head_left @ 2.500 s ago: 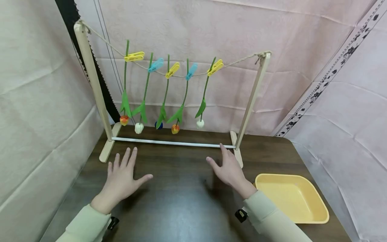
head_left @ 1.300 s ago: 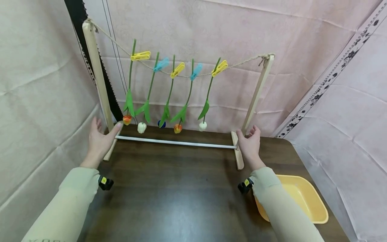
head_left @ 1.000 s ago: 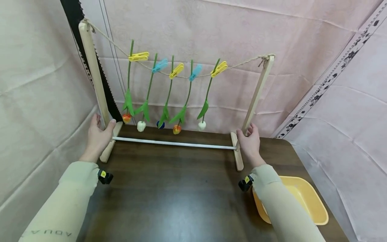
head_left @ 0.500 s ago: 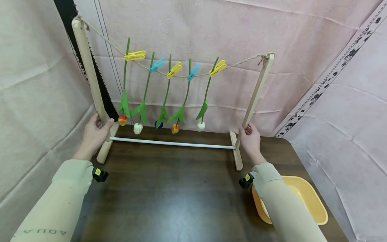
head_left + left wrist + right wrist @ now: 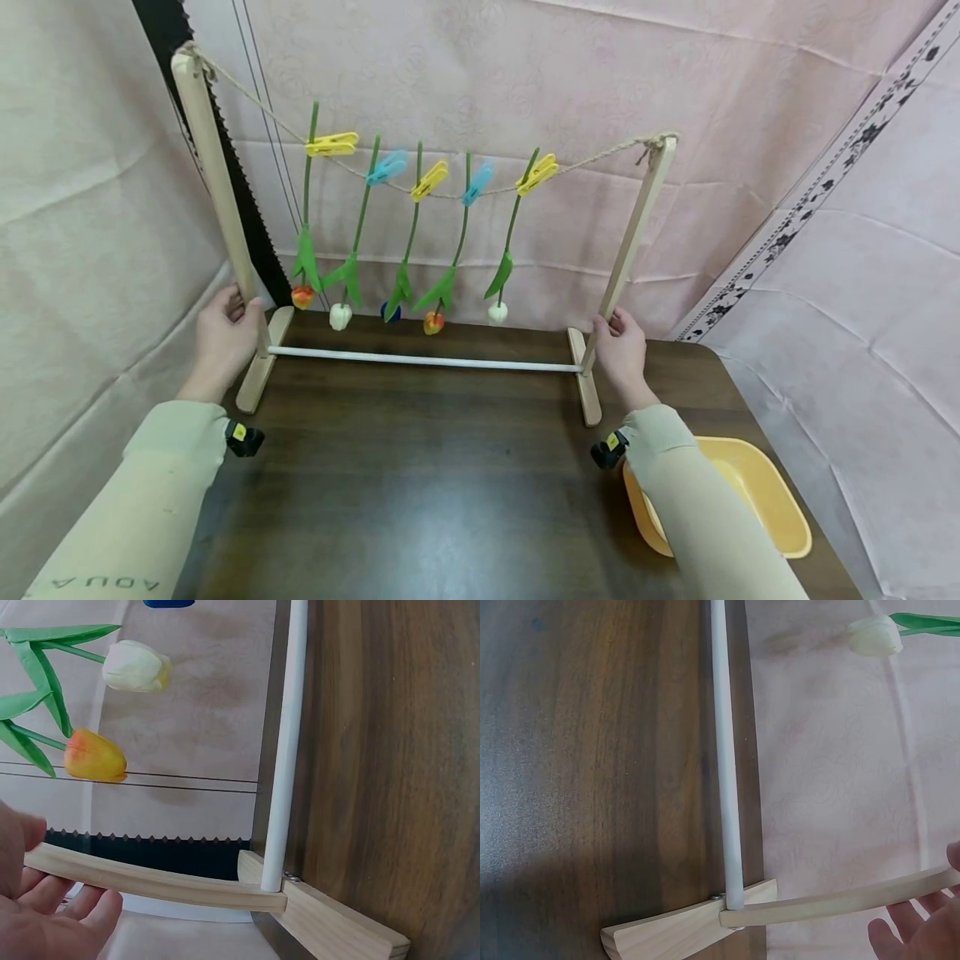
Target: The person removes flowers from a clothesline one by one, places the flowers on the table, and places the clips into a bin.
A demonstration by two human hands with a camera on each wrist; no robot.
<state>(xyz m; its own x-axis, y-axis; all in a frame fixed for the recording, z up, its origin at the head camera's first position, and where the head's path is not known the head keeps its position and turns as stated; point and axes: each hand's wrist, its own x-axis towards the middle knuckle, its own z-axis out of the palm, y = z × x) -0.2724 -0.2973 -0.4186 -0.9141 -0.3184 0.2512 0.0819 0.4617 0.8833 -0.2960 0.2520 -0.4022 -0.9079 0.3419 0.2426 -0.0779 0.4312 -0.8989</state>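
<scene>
A wooden stand with two upright posts and a white crossbar (image 5: 420, 359) stands at the back of the table. My left hand (image 5: 227, 337) grips the left post (image 5: 217, 179) low down, just above its foot; in the left wrist view the thumb lies on one side and the fingers curl beneath. My right hand (image 5: 621, 350) holds the right post (image 5: 633, 225) low, near its foot (image 5: 671, 934). Between the posts sags a rope (image 5: 600, 156). Several artificial tulips hang head down from it by yellow and blue clothespins, among them an orange tulip (image 5: 95, 755) and a white tulip (image 5: 875, 636).
A yellow plastic basin (image 5: 780, 508) sits at the right of the table, partly behind my right sleeve. Pale cloth (image 5: 750, 108) hangs behind and on both sides. The dark wooden table (image 5: 420, 492) spreads in front of the stand.
Both hands, earlier spread over the table, have moved outward and taken hold of the posts. The stand's left end has shifted slightly left and toward me; the tulips have shifted a little with it.
</scene>
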